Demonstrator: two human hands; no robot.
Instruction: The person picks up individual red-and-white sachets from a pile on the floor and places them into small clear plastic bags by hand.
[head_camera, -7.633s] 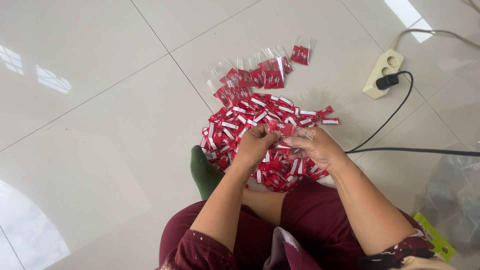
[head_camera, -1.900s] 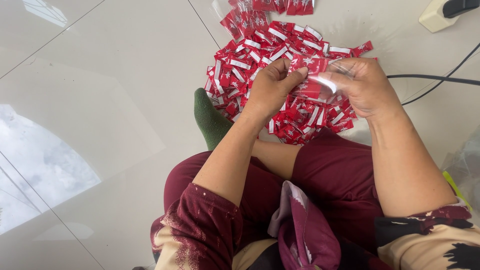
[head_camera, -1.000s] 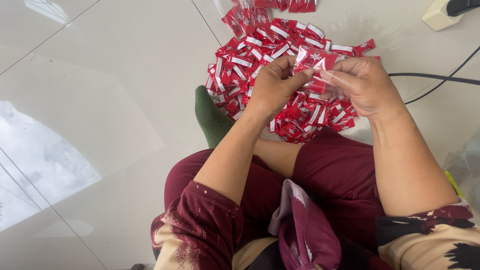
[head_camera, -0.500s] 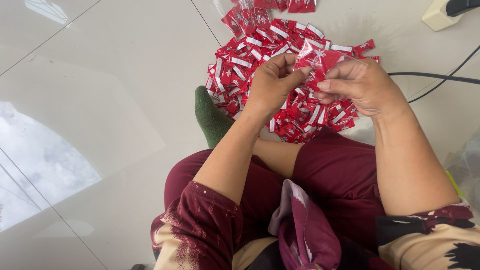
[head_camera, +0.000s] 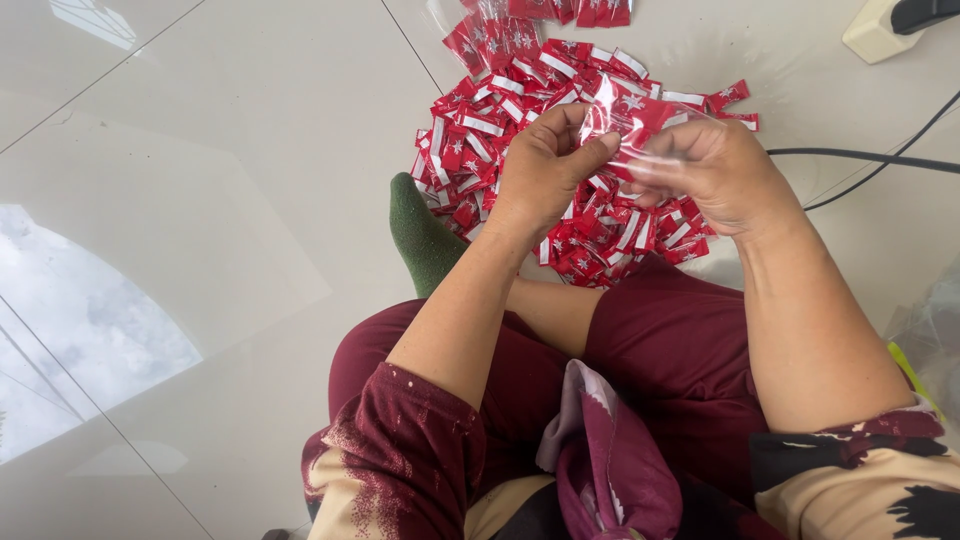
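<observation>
A heap of small red and white sachets (head_camera: 500, 120) lies on the pale tiled floor in front of my knees. Both hands hover just above it. My left hand (head_camera: 545, 165) pinches the edge of a small clear plastic bag (head_camera: 640, 125) that has red sachets inside. My right hand (head_camera: 715, 175) holds the same bag from the other side, fingers curled around it. The bag is partly hidden by my fingers.
A foot in a green sock (head_camera: 420, 235) sticks out left of the heap. Filled clear bags of sachets (head_camera: 590, 10) lie at the top edge. A white power strip (head_camera: 880, 25) with a black cable (head_camera: 860, 157) is at the upper right. A plastic bag (head_camera: 925, 335) sits far right.
Since the earliest frame the view has tilted down and closer. In the last second the hands have lifted the clear bag slightly and shifted their fingers on it.
</observation>
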